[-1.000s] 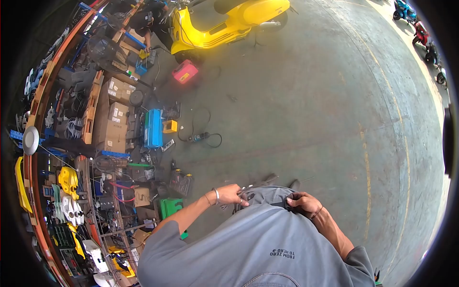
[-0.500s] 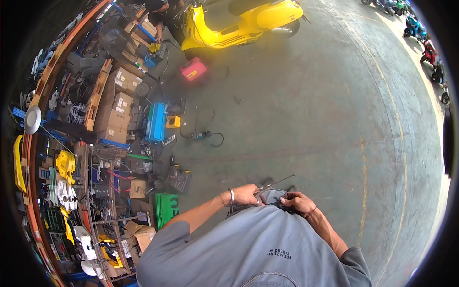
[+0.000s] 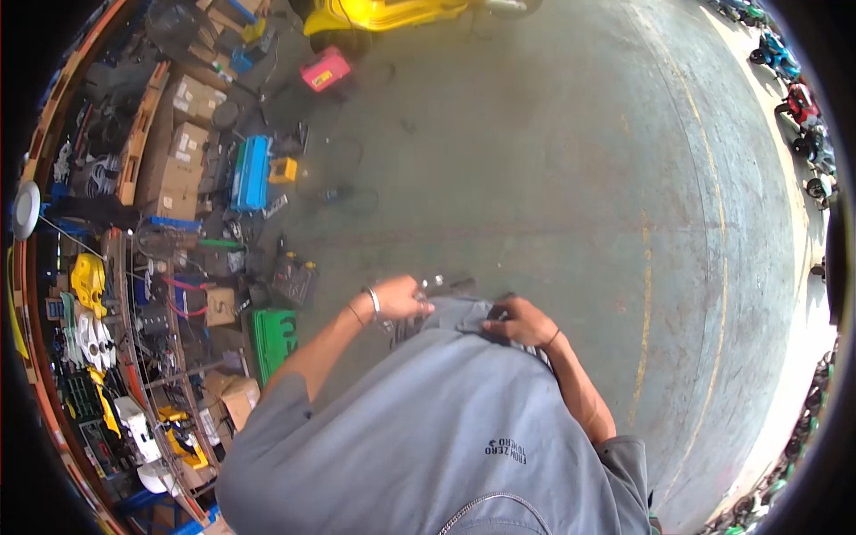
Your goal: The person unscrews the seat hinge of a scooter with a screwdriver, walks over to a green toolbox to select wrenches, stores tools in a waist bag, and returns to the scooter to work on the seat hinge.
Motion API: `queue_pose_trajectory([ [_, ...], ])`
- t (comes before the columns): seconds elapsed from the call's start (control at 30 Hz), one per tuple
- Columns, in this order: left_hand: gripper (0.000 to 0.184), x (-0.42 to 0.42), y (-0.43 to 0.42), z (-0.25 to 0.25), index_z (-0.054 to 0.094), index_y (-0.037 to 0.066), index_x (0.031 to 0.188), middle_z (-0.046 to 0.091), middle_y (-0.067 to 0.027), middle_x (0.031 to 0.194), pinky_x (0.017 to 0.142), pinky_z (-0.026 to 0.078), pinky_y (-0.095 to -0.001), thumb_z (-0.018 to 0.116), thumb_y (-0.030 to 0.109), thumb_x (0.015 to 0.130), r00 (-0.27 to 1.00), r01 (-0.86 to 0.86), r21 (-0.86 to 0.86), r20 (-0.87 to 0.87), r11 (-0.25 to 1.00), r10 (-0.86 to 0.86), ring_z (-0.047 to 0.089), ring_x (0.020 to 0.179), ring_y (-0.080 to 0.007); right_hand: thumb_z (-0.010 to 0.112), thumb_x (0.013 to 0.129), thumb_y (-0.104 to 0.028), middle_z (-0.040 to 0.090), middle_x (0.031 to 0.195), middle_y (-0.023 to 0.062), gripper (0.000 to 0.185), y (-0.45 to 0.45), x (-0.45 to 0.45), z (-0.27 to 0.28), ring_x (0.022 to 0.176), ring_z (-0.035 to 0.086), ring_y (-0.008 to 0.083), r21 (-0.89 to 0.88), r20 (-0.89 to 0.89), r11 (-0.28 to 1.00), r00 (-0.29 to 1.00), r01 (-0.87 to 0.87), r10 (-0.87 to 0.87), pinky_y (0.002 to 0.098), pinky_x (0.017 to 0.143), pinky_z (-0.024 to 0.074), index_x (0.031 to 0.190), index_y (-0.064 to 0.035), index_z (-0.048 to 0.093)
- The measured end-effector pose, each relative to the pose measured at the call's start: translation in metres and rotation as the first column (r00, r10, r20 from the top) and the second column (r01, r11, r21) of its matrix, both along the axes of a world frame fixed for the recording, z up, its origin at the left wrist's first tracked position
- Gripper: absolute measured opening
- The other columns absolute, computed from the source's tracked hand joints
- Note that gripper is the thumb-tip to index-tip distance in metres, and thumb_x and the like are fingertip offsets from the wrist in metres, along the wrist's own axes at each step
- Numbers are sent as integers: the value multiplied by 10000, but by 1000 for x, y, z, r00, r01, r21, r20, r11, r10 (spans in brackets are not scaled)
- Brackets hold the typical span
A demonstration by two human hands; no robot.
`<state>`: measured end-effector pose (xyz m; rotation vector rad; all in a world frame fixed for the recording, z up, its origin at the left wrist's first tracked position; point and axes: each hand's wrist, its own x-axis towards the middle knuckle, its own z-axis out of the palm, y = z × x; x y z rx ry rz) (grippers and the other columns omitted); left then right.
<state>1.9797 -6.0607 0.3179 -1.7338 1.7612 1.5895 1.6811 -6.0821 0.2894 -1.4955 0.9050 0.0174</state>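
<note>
My left hand [image 3: 401, 298], with a metal bangle [image 3: 371, 303] on the wrist, is closed at the left side of the hem of my grey shirt [image 3: 419, 410]. Small shiny bits show by its fingertips, too blurred to name. My right hand [image 3: 528, 322] is closed at the right side of the hem, thumb pressed toward the fingers. Something dark lies at its fingers, and its kind is unclear. Between both hands the shirt cloth is bunched up.
Shelving with scooter body panels [image 3: 89, 285] runs along the left. Beside it are cardboard boxes [image 3: 171, 169], a green case [image 3: 274, 343], a blue toolbox [image 3: 251, 174] and a pink case [image 3: 325, 69]. A yellow scooter [image 3: 383, 13] stands ahead; parked scooters [image 3: 802, 105] line the right.
My view has shifted, so floor and shelves sit higher and further left. The thin rods seen by my left hand no longer show. The co-worker by the yellow scooter is out of view.
</note>
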Motion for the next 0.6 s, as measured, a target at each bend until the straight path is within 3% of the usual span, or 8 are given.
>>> queue_pose_trajectory([
  [0.03, 402, 8, 5, 14, 666, -23, 906, 625, -110, 687, 621, 472, -377, 687, 374, 845, 994, -24, 11, 105, 1000, 23, 576, 634, -204, 679, 817, -274, 688, 923, 219, 338, -3, 4, 2, 914, 655, 345, -102, 2, 995, 1000, 4, -4, 388, 802, 505, 986, 18, 672],
  [0.1, 355, 23, 33, 34, 689, -22, 919, 559, -35, 612, 561, 436, -309, 720, 320, 832, 960, -276, 61, 58, 959, 273, 513, 584, -124, 670, 797, -165, 655, 977, 192, 274, -9, 20, 15, 892, 632, 378, -245, 43, 970, 999, -1, 12, 407, 796, 502, 1005, 13, 657],
  [0.2, 254, 18, 92, 49, 685, -33, 937, 587, -24, 657, 561, 434, -287, 680, 189, 813, 888, -459, 185, 94, 869, 450, 522, 606, -107, 656, 804, -138, 638, 990, 180, 251, -12, 52, 36, 918, 624, 370, -199, 103, 979, 992, -45, 66, 411, 810, 498, 1007, 10, 651],
  [0.27, 254, 10, 119, 46, 671, -46, 979, 641, -52, 754, 589, 447, -278, 605, 71, 763, 810, -569, 279, 32, 773, 585, 557, 674, -89, 658, 795, -139, 641, 981, 179, 243, -15, 72, 34, 963, 611, 367, -228, 315, 959, 919, -169, 237, 417, 841, 489, 993, 2, 652],
  [0.43, 221, -6, 165, 26, 668, -66, 860, 601, -63, 649, 573, 448, -345, 619, 135, 784, 677, -734, 106, 32, 671, 736, 541, 604, -152, 660, 779, -162, 664, 956, 199, 267, -12, 111, 27, 941, 618, 386, -349, 240, 802, 781, -484, 576, 437, 830, 497, 1003, -18, 675],
  [0.5, 259, -12, 165, 33, 669, -68, 997, 632, -50, 720, 569, 434, -270, 590, 37, 774, 511, -857, 5, -111, 515, 852, 556, 646, -87, 651, 788, -164, 672, 923, 204, 250, -12, 125, 22, 921, 627, 389, -366, 244, 751, 722, -550, 647, 444, 820, 503, 988, -17, 684],
  [0.57, 270, -20, 152, 50, 672, -60, 1017, 594, -22, 676, 534, 404, -269, 586, 43, 783, 413, -907, 53, -90, 419, 906, 516, 601, -76, 640, 814, -204, 682, 892, 203, 252, -11, 141, 17, 903, 641, 389, -281, 114, 717, 719, -639, 685, 452, 815, 509, 974, -17, 696],
  [0.6, 281, -22, 149, 54, 674, -52, 1037, 557, 7, 632, 499, 374, -267, 581, 49, 792, 341, -933, 101, -70, 346, 938, 475, 556, -65, 639, 833, -264, 680, 945, 215, 300, -8, 151, 8, 937, 644, 385, -320, 73, 610, 623, -725, 779, 449, 829, 513, 980, -9, 698],
])
